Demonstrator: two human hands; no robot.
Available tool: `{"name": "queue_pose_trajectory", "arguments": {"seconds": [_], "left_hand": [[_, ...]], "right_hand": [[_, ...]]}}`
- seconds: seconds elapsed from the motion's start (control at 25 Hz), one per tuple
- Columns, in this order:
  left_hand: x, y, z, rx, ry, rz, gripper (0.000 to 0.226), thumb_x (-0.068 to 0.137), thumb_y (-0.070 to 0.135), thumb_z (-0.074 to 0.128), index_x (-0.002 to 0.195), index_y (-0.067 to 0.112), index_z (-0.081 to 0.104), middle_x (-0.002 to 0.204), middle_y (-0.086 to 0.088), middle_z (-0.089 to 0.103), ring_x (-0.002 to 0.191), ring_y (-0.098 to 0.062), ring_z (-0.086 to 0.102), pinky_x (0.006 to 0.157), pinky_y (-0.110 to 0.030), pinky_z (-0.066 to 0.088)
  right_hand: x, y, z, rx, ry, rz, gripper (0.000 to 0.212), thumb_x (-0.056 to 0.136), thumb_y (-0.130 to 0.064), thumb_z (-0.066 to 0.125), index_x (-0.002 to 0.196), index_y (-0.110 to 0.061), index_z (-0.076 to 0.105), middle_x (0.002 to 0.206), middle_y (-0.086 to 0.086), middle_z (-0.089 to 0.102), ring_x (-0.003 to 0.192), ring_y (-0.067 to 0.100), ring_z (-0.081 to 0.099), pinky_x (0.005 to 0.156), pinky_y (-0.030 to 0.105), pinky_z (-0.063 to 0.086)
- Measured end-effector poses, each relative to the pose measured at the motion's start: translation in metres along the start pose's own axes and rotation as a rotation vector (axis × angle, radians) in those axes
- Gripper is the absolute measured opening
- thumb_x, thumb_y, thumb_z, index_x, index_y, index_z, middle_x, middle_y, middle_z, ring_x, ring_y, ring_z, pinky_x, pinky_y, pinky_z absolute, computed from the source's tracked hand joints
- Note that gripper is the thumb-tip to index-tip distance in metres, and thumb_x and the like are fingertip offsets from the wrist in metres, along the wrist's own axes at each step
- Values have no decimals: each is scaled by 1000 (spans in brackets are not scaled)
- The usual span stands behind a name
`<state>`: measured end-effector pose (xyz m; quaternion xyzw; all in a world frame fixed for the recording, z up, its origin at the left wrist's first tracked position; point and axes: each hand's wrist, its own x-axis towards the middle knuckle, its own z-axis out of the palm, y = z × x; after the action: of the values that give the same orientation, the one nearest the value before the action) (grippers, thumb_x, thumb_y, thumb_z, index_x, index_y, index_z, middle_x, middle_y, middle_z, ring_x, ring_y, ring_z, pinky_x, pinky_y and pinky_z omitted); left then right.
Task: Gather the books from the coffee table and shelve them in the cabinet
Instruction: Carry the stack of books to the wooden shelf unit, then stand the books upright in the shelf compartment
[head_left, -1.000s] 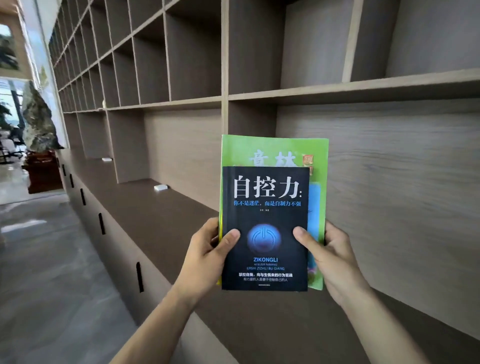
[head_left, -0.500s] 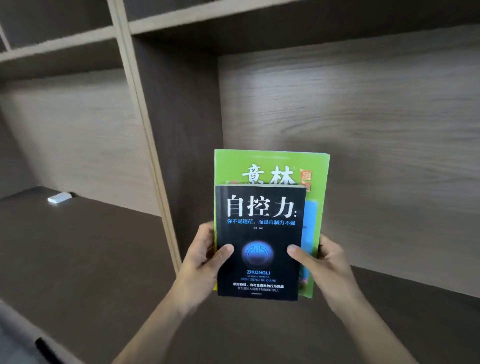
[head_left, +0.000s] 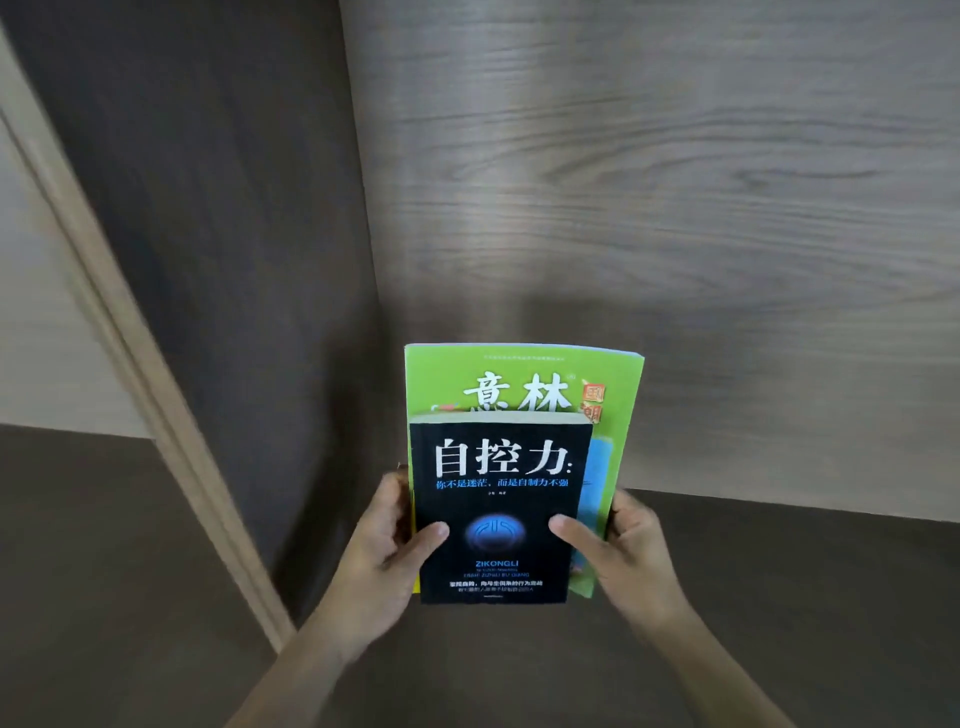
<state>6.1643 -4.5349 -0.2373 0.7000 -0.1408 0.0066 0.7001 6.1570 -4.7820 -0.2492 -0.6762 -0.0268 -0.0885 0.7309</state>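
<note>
Books fill the lower middle of the view, two of them held upright together inside a cabinet compartment. The black book (head_left: 498, 509) stands in front, its cover with white characters facing the camera. Behind it, touching it and taller and wider, is the green book (head_left: 524, 379), whose top and right edge show past the black one.

The left hand (head_left: 387, 551) grips the pair at the left edge: its thumb lies across the black cover near the lower left, and the fingers wrap behind, out of sight. The right hand (head_left: 631, 551) grips the right edge the same way, thumb pressed on the black cover, fingers curled round the back of the green book. Both hands are closed on the books, neither spread open.

The books are above the dark shelf floor (head_left: 779, 597), close to the corner where the wooden back panel (head_left: 675, 208) meets the darker side wall (head_left: 234, 234). Whether their lower edges touch the shelf cannot be told.
</note>
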Motion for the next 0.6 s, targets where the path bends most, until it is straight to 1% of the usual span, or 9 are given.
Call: {"name": "queue_pose_trajectory", "arguments": {"seconds": [0.08, 0.16, 0.2, 0.28, 0.36, 0.4, 0.44, 0.52, 0.6], "left_hand": [[8, -31, -8, -13, -24, -59, 42, 94, -7, 58, 128, 16, 50, 122, 0, 71, 116, -9, 65, 100, -24, 51], [17, -59, -14, 5, -30, -65, 46, 94, -9, 56, 128, 20, 49, 120, 8, 73, 114, -3, 65, 99, -19, 50], [19, -72, -15, 11, -35, -84, 46, 93, -11, 55, 126, 21, 49, 117, 8, 74, 111, 0, 66, 97, -17, 50], [18, -90, -12, 17, -34, -102, 45, 93, -13, 55, 122, 20, 50, 110, 3, 74, 105, 4, 66, 91, -13, 50], [12, -102, -11, 21, -47, -92, 45, 92, -14, 55, 120, 20, 51, 109, 4, 75, 104, 4, 66, 87, -11, 49], [8, -107, -10, 15, -56, -86, 45, 92, -14, 55, 120, 21, 51, 109, 7, 75, 104, 4, 66, 87, -10, 49], [6, -111, -11, 8, -60, -82, 45, 92, -14, 54, 120, 20, 50, 110, 11, 75, 104, 4, 65, 88, -10, 48], [3, -118, -13, -4, -57, -79, 45, 91, -15, 54, 121, 19, 49, 110, 17, 74, 103, 6, 65, 89, -10, 48], [4, -120, -14, -19, -60, -70, 47, 91, -15, 54, 122, 20, 48, 109, 15, 74, 102, 4, 65, 90, -11, 49]], "right_hand": [[6, 30, 7, -44, 13, 24, 14, 83, 6, 73, 93, -3, 70, 77, 16, 72, 70, 28, 63, 59, 32, 59], [9, 56, 12, -59, 31, 14, 22, 82, 8, 73, 86, -14, 73, 77, 10, 76, 70, 21, 70, 62, 33, 60], [9, 68, 12, -74, 48, 13, 21, 81, 2, 77, 82, -18, 73, 78, 14, 75, 72, 21, 71, 64, 37, 61], [5, 86, 9, -73, 74, -17, 16, 73, -23, 87, 80, -20, 73, 84, 26, 71, 75, 27, 70, 70, 47, 62], [-1, 100, 6, -68, 90, -20, 40, 62, -46, 90, 82, -16, 72, 87, 30, 69, 78, 33, 69, 74, 53, 61], [-5, 104, 6, -65, 101, -13, 44, 60, -49, 90, 82, -15, 72, 86, 30, 69, 78, 33, 69, 74, 54, 60], [-7, 106, 7, -68, 107, -20, 41, 62, -45, 90, 83, -14, 72, 85, 27, 71, 77, 32, 69, 73, 52, 61], [-10, 109, 7, -48, 81, -42, 17, 68, -26, 85, 79, -18, 74, 78, 14, 75, 71, 20, 70, 66, 38, 61], [-10, 110, 6, -32, 60, -55, 14, 69, -10, 78, 79, -19, 72, 73, 2, 75, 67, 12, 69, 62, 26, 59]]}}
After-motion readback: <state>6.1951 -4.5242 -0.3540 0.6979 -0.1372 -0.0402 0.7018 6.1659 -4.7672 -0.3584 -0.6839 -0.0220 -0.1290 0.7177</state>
